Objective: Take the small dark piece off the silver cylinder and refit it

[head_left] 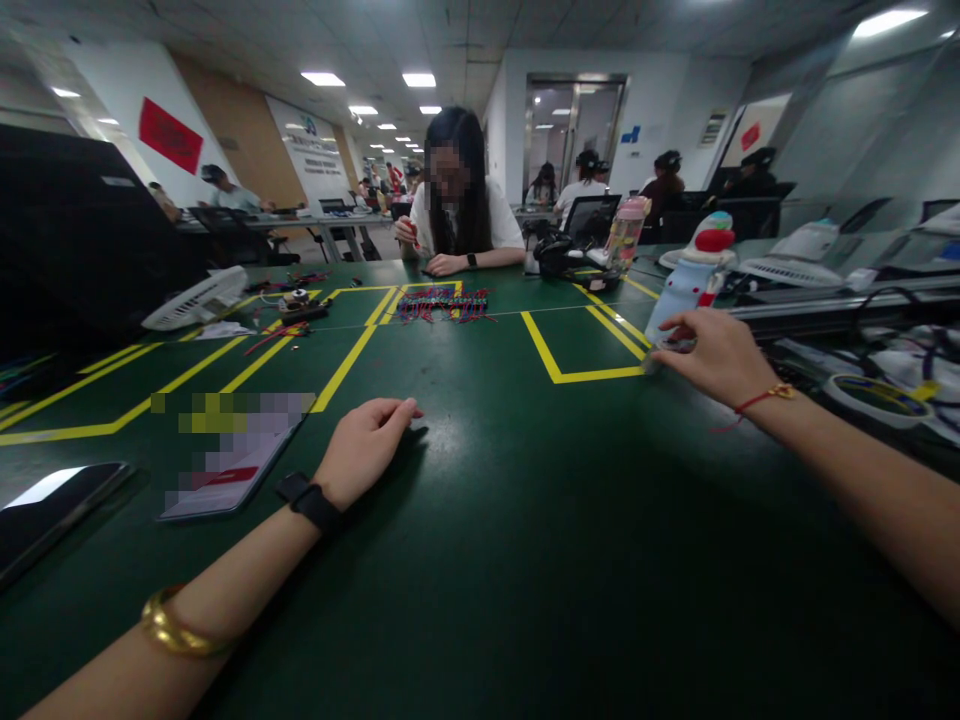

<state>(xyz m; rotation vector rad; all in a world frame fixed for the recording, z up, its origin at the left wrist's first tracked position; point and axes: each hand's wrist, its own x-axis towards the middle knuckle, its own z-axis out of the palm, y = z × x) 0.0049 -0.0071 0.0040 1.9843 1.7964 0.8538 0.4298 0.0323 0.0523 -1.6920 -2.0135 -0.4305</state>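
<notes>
My left hand (367,445) rests low over the green table, its fingers curled in and the thumb laid along the index finger. Whether anything small is inside that hand is hidden. At the right, my right hand (709,350) is closed in a pinch near the tabletop, beside the foot of a light blue bottle (679,290) with a red and white top. A small greyish piece (651,362) shows at its fingertips, too blurred to name. A phone with a pale mauve surface (240,475) lies left of my left hand.
Yellow tape (600,376) marks areas on the table. A bundle of coloured wires (442,303) lies before a person (487,215) seated opposite. A dark phone (56,510) is at left, loose parts (296,300) behind it. A tape roll (877,400) and cables crowd the right; a pink-lidded bottle (628,232) stands behind.
</notes>
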